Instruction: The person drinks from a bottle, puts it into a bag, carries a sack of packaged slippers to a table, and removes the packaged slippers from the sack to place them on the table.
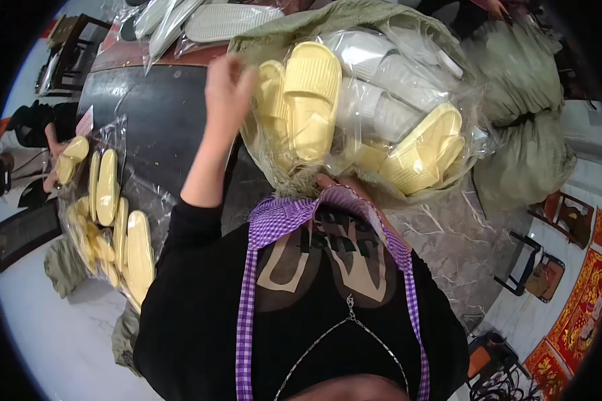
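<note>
My left hand (226, 83) is raised with its fingers closed on the clear plastic of a bagged pair of yellow slippers (304, 100). The pair stands at the mouth of a green sack (281, 175) that leans against my chest. More bagged slippers fill the sack, white ones (381, 73) and another yellow pair (425, 150). Only part of my right hand (341, 184) shows. It is at the sack's lower rim, with its fingers curled on the fabric.
Bagged yellow slippers (110, 220) lie heaped at the left beside a dark table (157, 113). Another person's hand (52, 144) holds a yellow pair (70, 157) there. Pale bagged slippers (207, 20) lie at the top. Full green sacks (525, 100) and chairs (538, 267) stand at the right.
</note>
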### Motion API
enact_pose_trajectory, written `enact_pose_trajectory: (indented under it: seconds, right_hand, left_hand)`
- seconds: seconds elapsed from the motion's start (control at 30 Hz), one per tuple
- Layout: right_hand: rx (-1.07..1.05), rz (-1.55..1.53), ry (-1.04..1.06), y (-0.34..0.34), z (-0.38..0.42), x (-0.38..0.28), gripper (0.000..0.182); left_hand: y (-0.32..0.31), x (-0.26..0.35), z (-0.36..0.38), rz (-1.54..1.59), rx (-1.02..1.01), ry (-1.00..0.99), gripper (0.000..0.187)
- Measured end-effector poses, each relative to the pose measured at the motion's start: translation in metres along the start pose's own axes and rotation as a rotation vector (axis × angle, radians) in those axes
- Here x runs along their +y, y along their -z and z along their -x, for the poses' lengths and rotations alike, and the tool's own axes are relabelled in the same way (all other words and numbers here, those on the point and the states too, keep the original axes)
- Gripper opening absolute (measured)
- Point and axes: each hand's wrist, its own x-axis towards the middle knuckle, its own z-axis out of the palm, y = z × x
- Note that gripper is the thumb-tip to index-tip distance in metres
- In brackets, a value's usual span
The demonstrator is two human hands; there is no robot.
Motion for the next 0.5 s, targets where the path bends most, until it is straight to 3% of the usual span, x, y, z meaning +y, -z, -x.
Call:
enact_pose_trajectory:
  seconds: [0.03, 0.07, 0.17, 0.2, 0.3, 0.4, 0.47, 0.5]
  right_hand:
    - [-0.011, 0.037, 0.031, 0.002, 0.005, 0.009, 0.043]
    - [-0.067, -0.062, 0.033, 0.007, 0.013, 0.008, 0.037]
    - [-0.231, -0.184, 0.259, 0.010, 0.004, 0.053, 0.031]
    - [-0.223, -0.259, 0.314, 0.012, 0.019, 0.054, 0.025]
    - [-0.268, -0.145, 0.344, 0.043, 0.059, 0.013, 0.024]
    - [-0.063, -0.300, 0.494, 0.055, 0.076, 0.000, 0.026]
    - [0.156, -0.074, 0.571, 0.050, 0.067, -0.016, 0.029]
    - [0.271, 0.036, 0.612, 0.045, 0.061, -0.026, 0.030]
  left_hand:
    - [0.000, 0.021, 0.020, 0.196, -0.139, 0.242, 0.039]
    - [-0.003, 0.031, 0.041, 0.108, -0.222, 0.270, 0.036]
    - [-0.010, 0.040, 0.092, -0.174, -0.494, 0.225, 0.042]
    - [-0.007, 0.046, 0.103, -0.283, -0.576, 0.208, 0.055]
    - [0.003, 0.045, 0.120, -0.317, -0.719, 0.251, 0.060]
    - [0.014, 0.033, 0.134, -0.319, -0.748, 0.110, 0.065]
    - [0.018, 0.023, 0.144, -0.399, -0.644, -0.029, 0.065]
    - [0.018, 0.015, 0.145, -0.351, -0.704, 0.076, 0.057]
